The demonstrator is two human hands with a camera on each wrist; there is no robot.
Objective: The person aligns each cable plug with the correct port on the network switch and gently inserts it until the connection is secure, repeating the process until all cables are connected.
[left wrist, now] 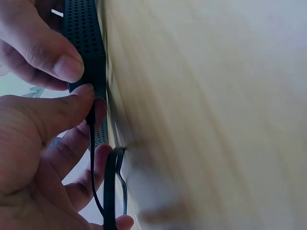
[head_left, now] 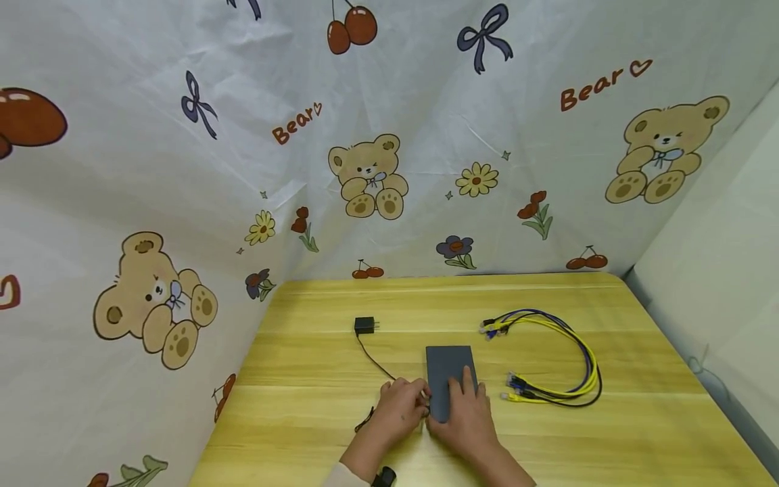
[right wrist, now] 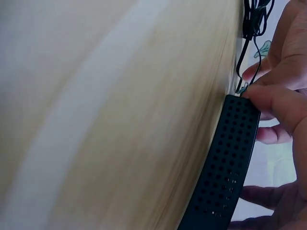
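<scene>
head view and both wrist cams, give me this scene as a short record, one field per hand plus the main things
box: dark grey, lying on the table, perforated side wall
left hand: pinches the plug end of a thin black cord at the box's edge
right hand: fingers laid on the box's top
plug fully seated: cannot tell, fingers cover it
adapter: black, prongs pointing right in the head view
cables: yellow, blue and black bundle, curved, right of the box
table: wood-grain

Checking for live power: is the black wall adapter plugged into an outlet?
Out: the adapter lies on the table, its metal prongs bare in the head view.
</scene>
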